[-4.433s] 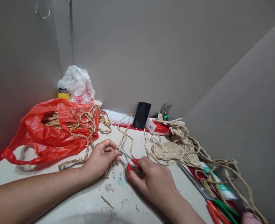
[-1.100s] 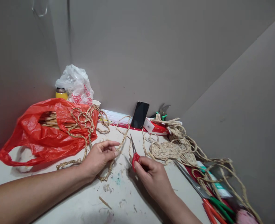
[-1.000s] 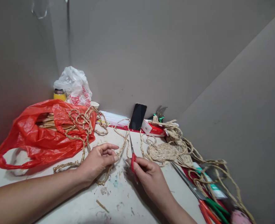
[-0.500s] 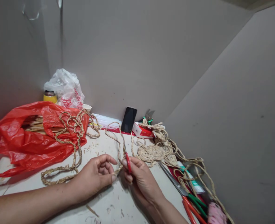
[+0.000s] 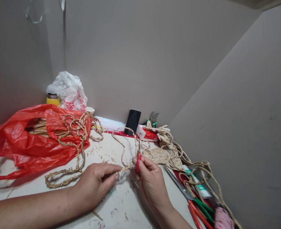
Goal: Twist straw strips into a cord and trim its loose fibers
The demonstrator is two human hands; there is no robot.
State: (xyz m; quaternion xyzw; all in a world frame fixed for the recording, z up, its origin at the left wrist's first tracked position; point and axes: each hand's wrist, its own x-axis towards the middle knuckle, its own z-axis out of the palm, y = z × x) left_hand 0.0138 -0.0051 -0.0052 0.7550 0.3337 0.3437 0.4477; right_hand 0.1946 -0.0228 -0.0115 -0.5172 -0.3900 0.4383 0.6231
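A braided straw rope (image 5: 124, 149) loops over the white tabletop and runs between my two hands. My left hand (image 5: 98, 181) pinches one stretch of it between thumb and fingers. Small red-handled scissors (image 5: 138, 160) are in my right hand (image 5: 152, 178), blades pointing up and away. The fingers of that hand also meet the rope at its right part. Another length of braid (image 5: 64, 178) lies left of my hands and trails over the red plastic bag (image 5: 45, 152), which holds straw strips (image 5: 41, 126).
A phone (image 5: 132, 121) leans on the back wall beside a red and white box (image 5: 147, 133). Coiled braids (image 5: 157, 156) and large scissors (image 5: 178, 184) lie at right. A yellow jar (image 5: 53, 100) and white bag (image 5: 70, 90) stand back left.
My right hand has moved right with the small scissors, away from my left hand. A stretch of braid now spans the gap, and my left fingers have closed onto it.
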